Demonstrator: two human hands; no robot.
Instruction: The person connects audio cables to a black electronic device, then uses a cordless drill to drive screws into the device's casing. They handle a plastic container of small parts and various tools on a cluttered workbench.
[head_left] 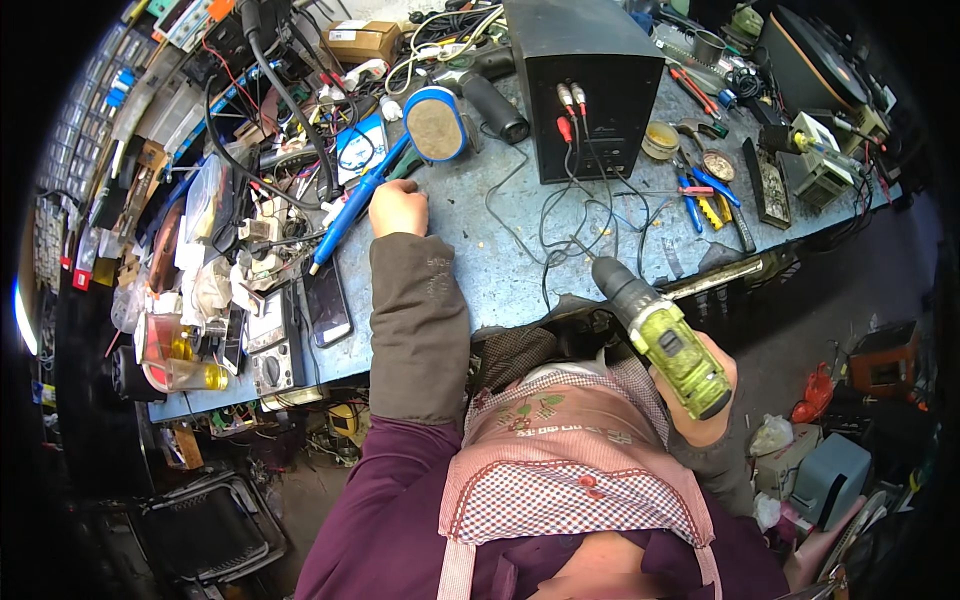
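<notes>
From my end I see the right hand (715, 385) closed around a green drill (672, 350) held just off the near edge of the surface (475, 265), its bit pointing over that edge; most of the fingers are behind the body, and I judge that this hold lets the drill be aimed with one hand. The left hand (400, 208) rests curled on the surface, beside a slanting blue rod-shaped tool (345, 225); I cannot tell whether the fingers hold anything, and I take the hand to be a prop for the leaning body. Toward the far edge a black cabinet (600, 75) stands with its plugs (565, 128) facing me, probably so they can be reached.

As for containers: right of the cabinet, a round tub (661, 140) has something yellowish in it; nearer the right edge, a small round tin (717, 165) holds brownish matter I cannot identify; by the near left corner a clear jar (197, 375) lies sideways, yellow at one end, contents or cap I cannot say; a cardboard box (362, 40) sits by the far edge, its contents hidden.
</notes>
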